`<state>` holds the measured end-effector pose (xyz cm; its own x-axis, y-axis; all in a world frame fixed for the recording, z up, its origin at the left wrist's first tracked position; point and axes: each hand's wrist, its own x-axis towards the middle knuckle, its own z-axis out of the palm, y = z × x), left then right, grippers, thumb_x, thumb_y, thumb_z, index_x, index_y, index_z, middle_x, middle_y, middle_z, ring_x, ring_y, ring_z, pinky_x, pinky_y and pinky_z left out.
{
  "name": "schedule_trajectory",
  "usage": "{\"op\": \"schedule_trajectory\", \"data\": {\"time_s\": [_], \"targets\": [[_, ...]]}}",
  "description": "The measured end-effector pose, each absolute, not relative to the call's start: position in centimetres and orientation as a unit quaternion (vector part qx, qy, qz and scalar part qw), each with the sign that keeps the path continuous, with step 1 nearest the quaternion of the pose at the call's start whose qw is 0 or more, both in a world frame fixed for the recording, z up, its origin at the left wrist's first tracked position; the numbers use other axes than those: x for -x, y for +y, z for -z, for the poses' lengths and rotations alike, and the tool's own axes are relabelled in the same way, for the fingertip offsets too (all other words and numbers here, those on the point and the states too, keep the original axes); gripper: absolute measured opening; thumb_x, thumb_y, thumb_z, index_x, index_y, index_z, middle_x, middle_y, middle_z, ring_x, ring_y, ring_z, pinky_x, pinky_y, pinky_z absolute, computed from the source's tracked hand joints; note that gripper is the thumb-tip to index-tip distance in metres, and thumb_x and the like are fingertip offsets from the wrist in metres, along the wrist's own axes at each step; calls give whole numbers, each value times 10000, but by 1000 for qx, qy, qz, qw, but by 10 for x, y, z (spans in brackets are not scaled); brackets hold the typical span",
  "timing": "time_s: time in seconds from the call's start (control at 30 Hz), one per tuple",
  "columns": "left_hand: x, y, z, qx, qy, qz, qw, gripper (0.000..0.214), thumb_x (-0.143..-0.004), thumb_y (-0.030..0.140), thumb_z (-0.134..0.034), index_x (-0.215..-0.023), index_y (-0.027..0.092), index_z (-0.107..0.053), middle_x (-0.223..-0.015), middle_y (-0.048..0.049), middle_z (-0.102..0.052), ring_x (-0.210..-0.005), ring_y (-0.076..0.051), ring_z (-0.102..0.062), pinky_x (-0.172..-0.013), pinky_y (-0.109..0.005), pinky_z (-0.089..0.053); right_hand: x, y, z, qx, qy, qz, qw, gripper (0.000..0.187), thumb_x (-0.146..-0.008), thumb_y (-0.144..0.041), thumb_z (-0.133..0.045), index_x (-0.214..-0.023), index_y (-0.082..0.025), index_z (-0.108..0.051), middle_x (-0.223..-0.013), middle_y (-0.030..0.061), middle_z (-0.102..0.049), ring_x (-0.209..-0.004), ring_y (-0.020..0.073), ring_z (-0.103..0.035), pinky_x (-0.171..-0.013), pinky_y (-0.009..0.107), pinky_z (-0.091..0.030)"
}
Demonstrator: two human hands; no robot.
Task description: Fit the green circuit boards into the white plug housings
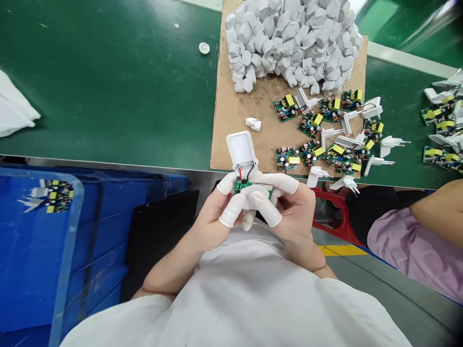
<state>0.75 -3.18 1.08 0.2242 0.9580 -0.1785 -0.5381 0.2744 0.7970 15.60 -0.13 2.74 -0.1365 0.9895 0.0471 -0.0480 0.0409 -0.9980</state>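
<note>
My left hand (217, 212) and my right hand (289, 205) meet close to my chest, both with white finger cots on the fingertips. Together they pinch a small green circuit board (241, 187) with a pale foam piece (249, 197) pressed against it. Red and black wires run from the board up to a white plastic charger shell (241, 150) that stands above my fingers. Both hands are closed on this assembly.
A cardboard sheet (235, 115) on the green table (108, 82) carries a heap of white foam pieces (292, 41) and several circuit boards with plug shells (325, 140). More boards (443, 137) lie at the far right. A blue crate (39, 250) stands left. Another person's sleeve (415, 255) is at right.
</note>
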Motion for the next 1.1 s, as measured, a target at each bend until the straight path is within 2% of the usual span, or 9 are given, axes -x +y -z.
{"op": "schedule_trajectory", "data": {"time_s": [0.17,0.33,0.67,0.73,0.8,0.87,0.93,1.0,1.1], "targets": [[-6,-34,-8,-263,365,-514,731,427,-1068,530,-663,-1403,268,-699,-811,-11,-720,-576,-138,-650,-482,-229,-436,-158,-1,-31,428,-578,-531,448,215,-913,-191,-787,-1126,-220,-794,-572,-78,-664,-414,86,-547,-416,189,-427],[-10,-35,-7,-270,375,-510,725,522,-1035,602,-682,-1428,259,-676,-793,2,-669,-561,-131,-588,-488,-250,-476,-160,-4,-32,444,-580,-523,438,257,-930,-198,-760,-1184,-216,-792,-561,-88,-627,-407,75,-494,-414,188,-392],[-15,-32,-10,-363,356,-542,669,264,-1090,435,-657,-1311,296,-623,-836,41,-651,-506,-56,-432,-467,-168,-418,-169,-7,-25,450,-603,-495,433,216,-1020,-322,-720,-1191,-260,-835,-692,-19,-702,-545,126,-566,-519,234,-481],[-13,-34,-9,-368,341,-521,691,320,-1066,434,-692,-1358,317,-634,-900,21,-687,-563,-74,-520,-556,-194,-510,-171,-6,-26,453,-610,-484,433,212,-1030,-339,-710,-1174,-256,-841,-721,-6,-718,-573,136,-589,-532,240,-491],[-12,-35,-10,-373,357,-500,695,467,-1030,440,-740,-1463,332,-603,-1029,-22,-732,-740,-126,-664,-766,-270,-618,-172,-5,-27,463,-610,-479,429,220,-1043,-355,-692,-1163,-250,-843,-750,6,-730,-578,139,-581,-527,245,-481],[-12,-36,-10,-376,391,-489,683,601,-1023,450,-744,-1571,328,-530,-1193,-76,-747,-1003,-194,-733,-988,-357,-622,-172,-4,-27,459,-611,-492,417,240,-1030,-383,-710,-1187,-250,-834,-746,5,-717,-548,132,-529,-497,245,-445],[-13,-36,-11,-383,404,-487,673,664,-1028,471,-726,-1624,310,-482,-1281,-109,-737,-1155,-242,-717,-1089,-421,-593,-171,-3,-27,462,-606,-504,407,240,-1006,-386,-738,-1183,-251,-829,-674,-18,-649,-515,120,-449,-469,238,-391],[-12,-36,-12,-388,399,-482,677,650,-1011,468,-746,-1599,299,-527,-1252,-109,-739,-1110,-249,-716,-1062,-435,-605,-171,-4,-27,478,-596,-503,405,211,-986,-359,-751,-1147,-248,-830,-625,-36,-577,-517,116,-406,-471,236,-366],[-8,-37,-14,-350,370,-483,713,538,-1021,466,-728,-1520,291,-630,-1121,-92,-735,-767,-160,-635,-738,-309,-614,-171,-6,-29,486,-577,-512,412,191,-996,-355,-724,-1117,-251,-827,-656,-28,-581,-557,124,-432,-514,245,-401]]}}
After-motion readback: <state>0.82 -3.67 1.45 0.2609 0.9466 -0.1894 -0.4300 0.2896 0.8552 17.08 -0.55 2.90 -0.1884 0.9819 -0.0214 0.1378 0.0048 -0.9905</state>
